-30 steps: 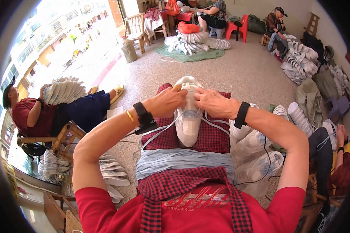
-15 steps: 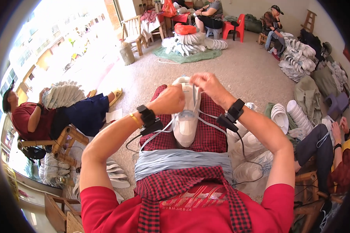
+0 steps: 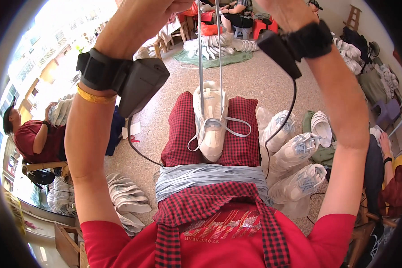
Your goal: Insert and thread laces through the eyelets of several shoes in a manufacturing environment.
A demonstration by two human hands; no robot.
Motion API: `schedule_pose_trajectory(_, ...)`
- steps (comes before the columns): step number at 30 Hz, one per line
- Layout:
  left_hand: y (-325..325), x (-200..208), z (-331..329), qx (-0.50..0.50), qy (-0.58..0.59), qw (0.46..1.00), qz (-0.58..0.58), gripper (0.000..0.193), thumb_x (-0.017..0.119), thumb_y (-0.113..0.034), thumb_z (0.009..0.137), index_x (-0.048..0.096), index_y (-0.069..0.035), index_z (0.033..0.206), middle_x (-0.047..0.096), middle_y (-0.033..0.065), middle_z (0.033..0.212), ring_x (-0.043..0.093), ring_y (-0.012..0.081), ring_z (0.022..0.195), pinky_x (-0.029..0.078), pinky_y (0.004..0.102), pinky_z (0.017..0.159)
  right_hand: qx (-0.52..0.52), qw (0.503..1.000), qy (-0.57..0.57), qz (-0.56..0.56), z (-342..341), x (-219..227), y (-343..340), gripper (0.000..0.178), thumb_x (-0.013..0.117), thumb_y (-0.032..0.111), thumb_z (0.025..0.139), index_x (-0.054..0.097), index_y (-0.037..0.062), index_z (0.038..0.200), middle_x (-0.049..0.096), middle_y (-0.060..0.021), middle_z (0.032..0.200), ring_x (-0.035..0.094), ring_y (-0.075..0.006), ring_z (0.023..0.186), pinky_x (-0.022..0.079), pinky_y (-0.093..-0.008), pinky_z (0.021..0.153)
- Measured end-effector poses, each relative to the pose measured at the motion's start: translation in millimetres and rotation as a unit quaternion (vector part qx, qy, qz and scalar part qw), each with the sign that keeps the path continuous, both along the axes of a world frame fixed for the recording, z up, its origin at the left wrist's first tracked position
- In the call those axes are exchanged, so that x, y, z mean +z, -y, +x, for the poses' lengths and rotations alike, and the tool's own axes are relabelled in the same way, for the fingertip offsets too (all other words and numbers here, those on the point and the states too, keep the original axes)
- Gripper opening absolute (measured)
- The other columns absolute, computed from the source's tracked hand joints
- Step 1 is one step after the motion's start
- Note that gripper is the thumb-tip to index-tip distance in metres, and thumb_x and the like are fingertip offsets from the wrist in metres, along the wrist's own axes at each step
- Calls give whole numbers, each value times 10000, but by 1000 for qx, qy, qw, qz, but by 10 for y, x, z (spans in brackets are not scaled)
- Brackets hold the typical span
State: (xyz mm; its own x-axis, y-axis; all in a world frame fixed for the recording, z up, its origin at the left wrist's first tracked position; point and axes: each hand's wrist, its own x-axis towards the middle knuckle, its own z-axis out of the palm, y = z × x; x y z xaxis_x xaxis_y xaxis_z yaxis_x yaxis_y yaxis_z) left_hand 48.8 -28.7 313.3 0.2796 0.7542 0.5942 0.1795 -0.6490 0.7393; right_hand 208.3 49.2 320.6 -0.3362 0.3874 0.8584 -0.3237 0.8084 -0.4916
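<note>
A cream-white sneaker [image 3: 211,145] stands between my knees on red-and-black checked cloth [image 3: 241,138], its toe toward me. Two strands of pale grey shoelace [image 3: 201,71] run taut from its lowest eyelets straight up past the top edge. Loose lace ends loop out on both sides of the toe. High at the top edge, my left hand [image 3: 179,6] is closed and mostly cut off beside the left strand. My right hand [image 3: 277,8] is raised too, right of the other strand, its fingers out of view. Both appear to hold the lace.
A bundle of pale blue-grey laces [image 3: 210,178] lies across my lap. Laced sneakers [image 3: 299,147] stand on the floor at my right, stacked shoe pieces [image 3: 127,193] at my left. Cables hang from my wrist devices [image 3: 145,82]. Co-workers sit left, right and far back.
Both hands have risen from the shoe's upper end to the top edge, drawing two lace strands up taut. The loose side ends have shortened into small loops near the toe.
</note>
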Motion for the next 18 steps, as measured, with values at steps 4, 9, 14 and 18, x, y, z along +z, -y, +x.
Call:
schedule_pose_trajectory(4, -36, 98, 76, -3, -15, 998, -58, 223, 460, -204, 1035, 549, -81, 871, 345, -97, 647, 265, 15, 518, 219, 197, 438, -122, 988, 69, -64, -83, 212, 660, 263, 536, 247, 1023, 669, 44, 921, 597, 0, 841, 506, -41, 705, 422, -176, 577)
schedule_pose_trajectory(9, 43, 196, 69, -46, 57, 997, 18, 200, 413, -175, 1045, 525, -64, 921, 357, -91, 668, 277, 21, 529, 238, 196, 440, 46, 986, 158, -36, 170, -419, -303, 279, 585, 301, 973, 684, 40, 982, 678, -11, 903, 580, -51, 766, 460, -199, 602)
schedule_pose_trajectory(14, 24, 400, 12, -73, 75, 993, 50, 177, 361, -126, 1036, 502, -47, 964, 378, -77, 694, 305, 34, 543, 266, 195, 452, 169, 878, 438, -94, -113, -1294, -130, 331, 591, 312, 972, 675, 61, 1171, 697, -13, 1025, 591, -54, 798, 466, -202, 623)
schedule_pose_trajectory(18, -161, 189, -308, -21, 137, 989, 42, 189, 384, -131, 1030, 525, -6, 1018, 461, -38, 743, 334, 38, 550, 282, 189, 463, 148, 914, 318, -206, 32, -1778, -341, 325, 475, 326, 1039, 642, 68, 935, 706, -45, 917, 649, -107, 739, 484, -219, 621)
